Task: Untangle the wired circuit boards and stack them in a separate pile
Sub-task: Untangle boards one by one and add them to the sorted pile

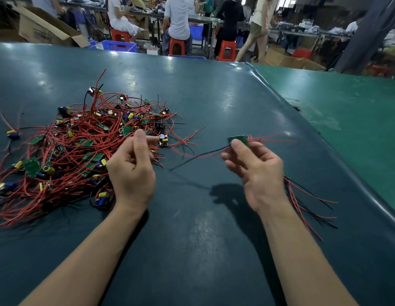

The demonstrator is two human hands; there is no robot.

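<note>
Both bare forearms reach forward. The left hand (131, 171) is raised, fingers curled loosely, thumb up, holding nothing visible. The right hand (259, 173) is raised too, pinching with thumb and fingertips.
</note>
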